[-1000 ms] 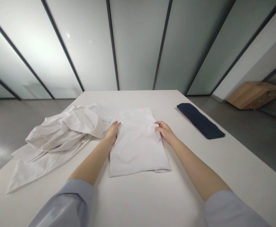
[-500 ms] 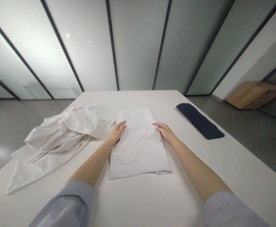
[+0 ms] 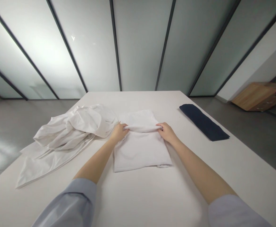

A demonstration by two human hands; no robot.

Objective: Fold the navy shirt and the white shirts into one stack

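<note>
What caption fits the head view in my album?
Two hands pinch a rectangular white cloth by its sides, rumpled white fabric at left, long navy cloth at right.

Left of the white cloth (image 3: pixel 141 151), passage is blocked by the heap (image 3: pixel 76 126); a free lane is offered between the right hand (image 3: pixel 167 131) and the navy cloth (image 3: pixel 204 123).

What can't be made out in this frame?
Head view:
Folded white cloth: inner layers, hidden by its top layer.
Crumpled white cloth: full shape, hidden by its own folds.
Left hand, right hand: some fingers, hidden by the hands themselves.
Wooden cabinet: right end, cut off by right edge.
</note>
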